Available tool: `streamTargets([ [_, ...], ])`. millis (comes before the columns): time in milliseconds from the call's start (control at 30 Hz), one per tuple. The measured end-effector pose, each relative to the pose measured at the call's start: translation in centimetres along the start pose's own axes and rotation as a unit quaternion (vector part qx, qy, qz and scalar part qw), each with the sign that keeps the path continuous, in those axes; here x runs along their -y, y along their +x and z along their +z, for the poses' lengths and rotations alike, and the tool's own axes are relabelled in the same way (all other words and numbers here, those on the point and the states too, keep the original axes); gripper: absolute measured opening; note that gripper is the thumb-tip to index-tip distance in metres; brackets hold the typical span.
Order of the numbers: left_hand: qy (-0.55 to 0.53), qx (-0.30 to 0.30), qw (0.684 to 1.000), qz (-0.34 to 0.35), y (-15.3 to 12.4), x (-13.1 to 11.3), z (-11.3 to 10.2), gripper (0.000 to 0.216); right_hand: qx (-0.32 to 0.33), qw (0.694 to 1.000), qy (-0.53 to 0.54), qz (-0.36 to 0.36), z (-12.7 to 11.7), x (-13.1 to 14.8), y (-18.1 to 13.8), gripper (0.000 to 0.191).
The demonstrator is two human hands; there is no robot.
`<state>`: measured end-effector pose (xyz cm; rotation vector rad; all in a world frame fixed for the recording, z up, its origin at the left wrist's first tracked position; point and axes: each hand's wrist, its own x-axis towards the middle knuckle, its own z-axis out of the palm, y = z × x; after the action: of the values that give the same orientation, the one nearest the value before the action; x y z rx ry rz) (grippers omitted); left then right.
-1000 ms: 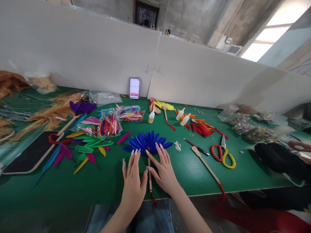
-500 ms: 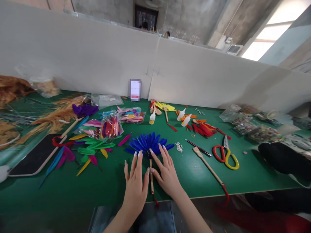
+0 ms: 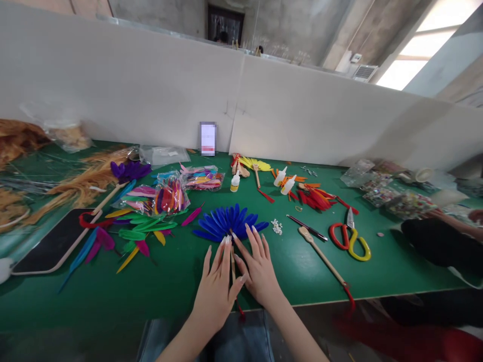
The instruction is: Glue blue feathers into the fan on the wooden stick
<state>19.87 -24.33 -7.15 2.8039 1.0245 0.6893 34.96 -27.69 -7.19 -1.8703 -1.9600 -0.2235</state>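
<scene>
Left hand [image 3: 216, 290] — partly hiding 1 handle [image 3: 233, 265]

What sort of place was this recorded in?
Most likely a craft workshop or shared craft room. A blue feather fan, plastic bags of bright feathers and large scissors are laid out together; whether it is a business or a class, the view does not show.

This looks like a craft workshop: a long green bench [image 3: 162, 289] carries a blue feather fan [image 3: 228, 219] near the middle of its front edge, bags of bright feathers [image 3: 171, 195] to the left, scissors [image 3: 350, 221] to the right and squeeze bottles [image 3: 234, 184] towards the back. White boards [image 3: 151, 85] line the back edge, below bare concrete walls [image 3: 294, 25].
</scene>
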Motion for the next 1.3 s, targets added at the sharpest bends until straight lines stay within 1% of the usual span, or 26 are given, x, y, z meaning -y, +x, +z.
streamTargets([
  [333,0.031,-0.019,0.999,0.011,0.23,-0.02,0.12,0.068,0.005,1.0,-0.003,0.0,-0.22,0.15,0.12,0.051],
  [533,0.031,-0.022,0.999,0.008,0.25,-0.03,0.17,0.068,0.007,1.0,0.001,-0.003,-0.36,0.16,0.15,0.051],
  [900,0.028,-0.023,0.999,0.002,0.2,-0.03,0.29,0.069,-0.004,1.0,0.005,-0.009,0.21,-0.12,0.06,0.051],
  [1100,0.026,-0.025,0.999,0.004,0.17,0.03,0.35,0.07,0.003,1.0,0.008,-0.005,0.06,-0.05,0.17,0.05],
  [1300,0.026,-0.024,0.999,0.003,0.15,0.1,0.46,0.07,-0.004,1.0,0.016,-0.005,0.01,-0.05,0.18,0.048],
])
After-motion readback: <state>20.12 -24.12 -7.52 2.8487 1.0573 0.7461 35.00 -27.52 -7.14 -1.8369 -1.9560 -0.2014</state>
